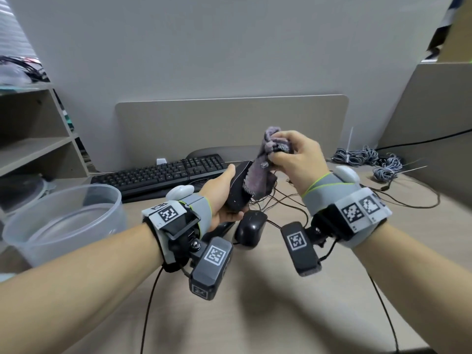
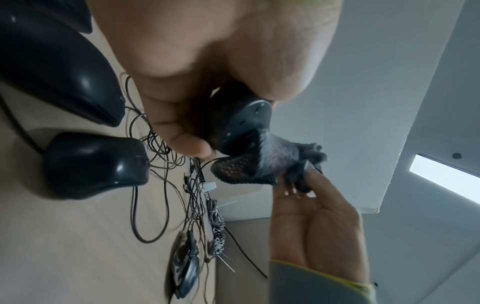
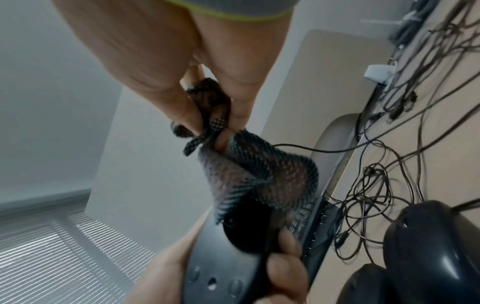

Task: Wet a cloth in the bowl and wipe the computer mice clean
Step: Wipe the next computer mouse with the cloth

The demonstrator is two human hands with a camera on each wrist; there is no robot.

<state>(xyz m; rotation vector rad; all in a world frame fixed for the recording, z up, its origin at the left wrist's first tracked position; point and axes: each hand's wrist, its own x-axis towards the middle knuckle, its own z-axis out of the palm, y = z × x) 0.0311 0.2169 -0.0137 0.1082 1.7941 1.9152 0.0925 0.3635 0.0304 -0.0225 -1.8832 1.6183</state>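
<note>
My left hand (image 1: 224,198) grips a black mouse (image 1: 238,190) and holds it up above the table, tilted, with its underside showing in the wrist views (image 2: 241,125) (image 3: 215,273). My right hand (image 1: 288,152) pinches a bunched purple-grey cloth (image 1: 258,175) just above it. The cloth (image 3: 254,170) hangs down from the fingers and lies against the far end of the held mouse. A second black mouse (image 1: 249,228) lies on the table below my hands. The clear plastic bowl (image 1: 109,221) with water stands at the left.
A black keyboard (image 1: 158,175) lies behind the hands against a grey divider. Thin mouse cables (image 1: 288,200) tangle across the table, and coiled grey cable bundles (image 1: 370,159) lie at the back right. More black mice (image 2: 59,72) (image 2: 184,267) rest on the table. Shelves stand at the left.
</note>
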